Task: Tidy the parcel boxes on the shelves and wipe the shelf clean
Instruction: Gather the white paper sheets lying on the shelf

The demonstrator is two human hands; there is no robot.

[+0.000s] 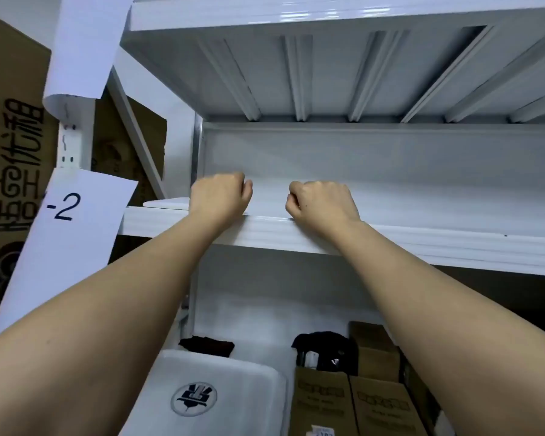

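Observation:
A white metal shelf point(422, 243) runs across the view at chest height, and its board carries no boxes where I can see it. My left hand point(221, 196) and my right hand point(323, 201) rest side by side on its front edge, a small gap between them. Both have their fingers curled into loose fists, and nothing shows inside either. No cloth is visible. Brown parcel boxes point(353, 404) stand on the shelf below, at the lower right.
A white padded parcel with a round black logo point(208, 394) lies below left, with dark items point(324, 350) behind it. A big printed carton point(10, 158) fills the left side. Paper labels, one reading "-2" point(70, 215), hang on the shelf post. Another shelf point(328, 14) is overhead.

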